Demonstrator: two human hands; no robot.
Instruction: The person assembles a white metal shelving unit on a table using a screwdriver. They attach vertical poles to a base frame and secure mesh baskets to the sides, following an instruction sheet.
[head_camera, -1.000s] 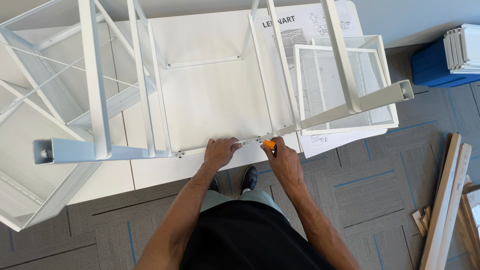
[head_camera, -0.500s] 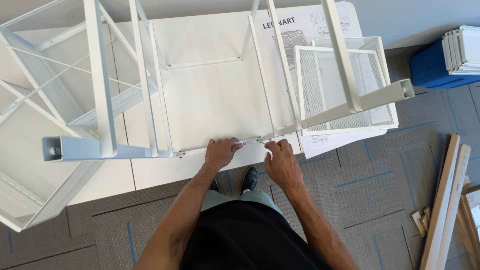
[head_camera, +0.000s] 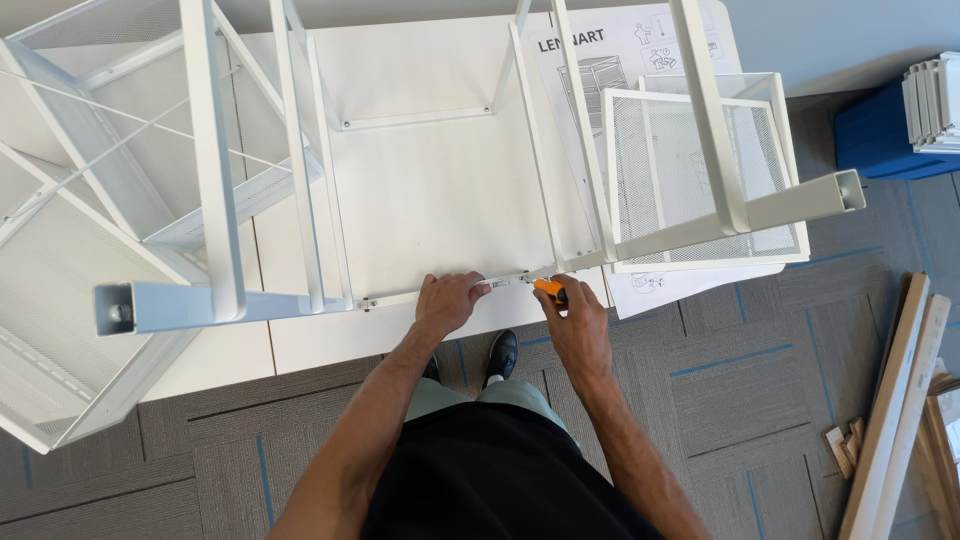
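The left hand (head_camera: 450, 300) grips the near rail of the white metal frame (head_camera: 300, 200), which lies across the white table (head_camera: 420, 190). Just beside it, the right hand (head_camera: 575, 325) is closed on an orange-handled screwdriver (head_camera: 548, 290), its tip at the rail. An instruction sheet (head_camera: 640, 60) lies under a mesh panel (head_camera: 700, 170)

Bare forearms, black top, pale green trousers, black shoes (head_camera: 503, 352).

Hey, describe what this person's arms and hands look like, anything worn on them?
Both forearms are bare to where they leave the view, with no sleeves visible. The left hand and right hand wear no gloves, and no watch, ring or wristband shows.
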